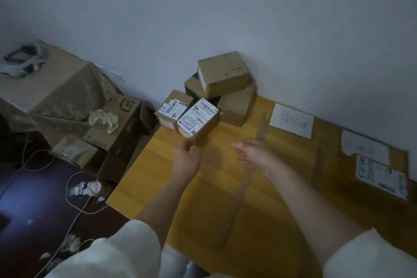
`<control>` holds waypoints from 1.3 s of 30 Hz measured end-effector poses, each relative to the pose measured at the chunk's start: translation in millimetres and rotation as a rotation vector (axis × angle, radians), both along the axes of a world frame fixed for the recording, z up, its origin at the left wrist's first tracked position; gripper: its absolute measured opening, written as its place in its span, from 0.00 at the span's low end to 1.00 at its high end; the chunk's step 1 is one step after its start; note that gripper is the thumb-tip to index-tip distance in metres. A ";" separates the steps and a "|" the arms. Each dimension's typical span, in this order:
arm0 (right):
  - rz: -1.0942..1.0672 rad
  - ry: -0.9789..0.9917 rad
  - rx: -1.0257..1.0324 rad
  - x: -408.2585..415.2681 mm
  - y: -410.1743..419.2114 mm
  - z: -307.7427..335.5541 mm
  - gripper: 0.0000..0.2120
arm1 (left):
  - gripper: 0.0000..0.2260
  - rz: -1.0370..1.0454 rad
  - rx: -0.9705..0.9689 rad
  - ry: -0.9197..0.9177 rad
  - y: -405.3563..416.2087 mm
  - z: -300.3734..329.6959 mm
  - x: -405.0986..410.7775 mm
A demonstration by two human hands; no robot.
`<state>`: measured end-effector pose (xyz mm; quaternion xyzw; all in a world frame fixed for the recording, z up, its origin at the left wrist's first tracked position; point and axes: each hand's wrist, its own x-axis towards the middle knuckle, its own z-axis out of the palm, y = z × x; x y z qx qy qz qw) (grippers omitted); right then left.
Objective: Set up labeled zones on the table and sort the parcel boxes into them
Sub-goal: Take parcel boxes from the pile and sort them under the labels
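Observation:
Several brown parcel boxes are piled at the far left corner of the yellow wooden table (pixel 158 176). The nearest labelled box (pixel 198 119) stands beside a second labelled box (pixel 172 109); a plain box (pixel 222 73) tops the pile behind them. My left hand (pixel 186 159) is open just in front of the nearest box, fingertips almost at its corner. My right hand (pixel 255 153) is open over the table, empty. A strip of tape (pixel 248 176) runs across the table as a divider. A handwritten paper label (pixel 291 119) lies past it, a second label (pixel 363 145) further right.
A flat labelled parcel (pixel 381 175) lies at the table's right edge. Left of the table stand stacked cartons (pixel 117 119) and a cloth-covered stand (pixel 49 88). Cables and scraps of litter lie on the dark floor (pixel 33 187). A white wall runs behind the table.

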<state>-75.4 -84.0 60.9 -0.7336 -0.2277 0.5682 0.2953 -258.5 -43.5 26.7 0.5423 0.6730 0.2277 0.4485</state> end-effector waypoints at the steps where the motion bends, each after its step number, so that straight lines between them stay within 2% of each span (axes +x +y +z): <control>1: -0.005 -0.023 0.016 -1.4 10.5 4.6 0.15 | 0.14 0.010 0.030 -0.006 10.5 3.0 -1.2; 6: -0.059 -0.127 0.106 5.7 65.6 22.1 0.26 | 0.18 0.020 0.091 -0.095 63.4 19.4 3.1; 11: -0.172 -0.214 0.161 24.9 120.7 32.6 0.31 | 0.21 -0.041 0.094 -0.137 110.2 28.2 16.0; 15: -0.167 -0.259 0.188 39.6 157.2 39.6 0.35 | 0.23 -0.098 0.063 -0.151 138.5 33.5 30.2; 26: -0.186 -0.258 0.165 48.0 203.8 27.2 0.25 | 0.25 -0.150 -0.029 -0.246 175.1 37.9 55.4; 33: -0.270 -0.091 0.167 47.5 197.4 30.6 0.25 | 0.22 -0.167 -0.038 -0.294 170.0 43.8 63.5; 37: -0.355 0.021 0.220 46.4 180.9 36.4 0.20 | 0.21 -0.073 0.001 -0.385 156.9 42.5 62.4; 39: -0.416 0.072 0.245 44.7 165.1 41.6 0.16 | 0.16 0.004 -0.012 -0.438 147.6 43.2 60.5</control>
